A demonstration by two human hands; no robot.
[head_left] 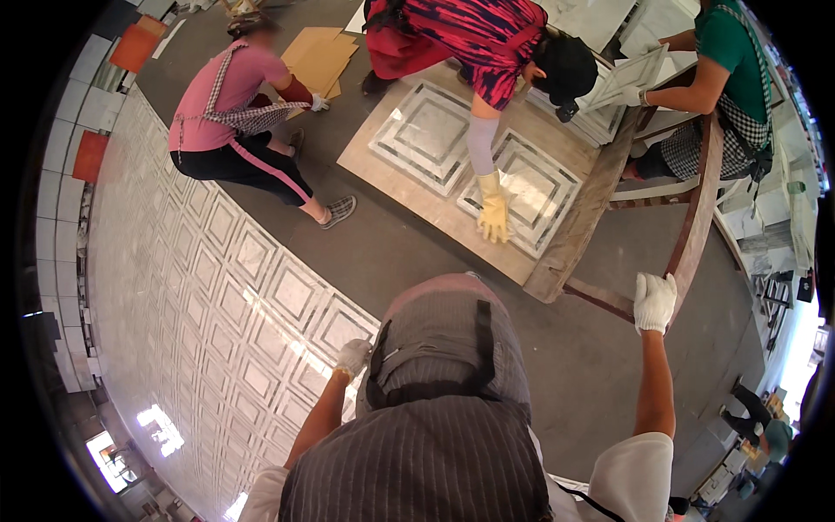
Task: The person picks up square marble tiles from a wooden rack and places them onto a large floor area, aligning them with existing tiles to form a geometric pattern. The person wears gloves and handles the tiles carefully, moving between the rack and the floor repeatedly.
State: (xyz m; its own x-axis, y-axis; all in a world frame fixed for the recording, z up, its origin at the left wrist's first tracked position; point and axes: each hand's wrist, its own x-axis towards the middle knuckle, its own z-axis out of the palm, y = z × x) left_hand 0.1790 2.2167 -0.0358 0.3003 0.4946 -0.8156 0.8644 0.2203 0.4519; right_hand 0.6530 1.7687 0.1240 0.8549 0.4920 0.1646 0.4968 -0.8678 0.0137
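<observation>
In a white glove, my right hand (654,302) is closed on the near corner of a reddish-brown wooden frame (696,222). My left hand (354,357), also gloved, is low beside my left knee, by the edge of patterned marble tiles (235,287); its fingers are too small and blurred to read. Ahead, two square marble tiles (517,191) with dark inlaid bands lie on a wooden board (522,261). A co-worker's yellow-gloved hand (492,209) rests on the nearer tile. A person in green at the right holds another tile (626,78) in white gloves.
A person in pink (209,104) crouches at the far left beside cardboard sheets (317,56). Grey floor (348,244) runs between the laid tiles and the board. Stacked slabs (765,217) line the right side, and another person (765,435) is at the far right.
</observation>
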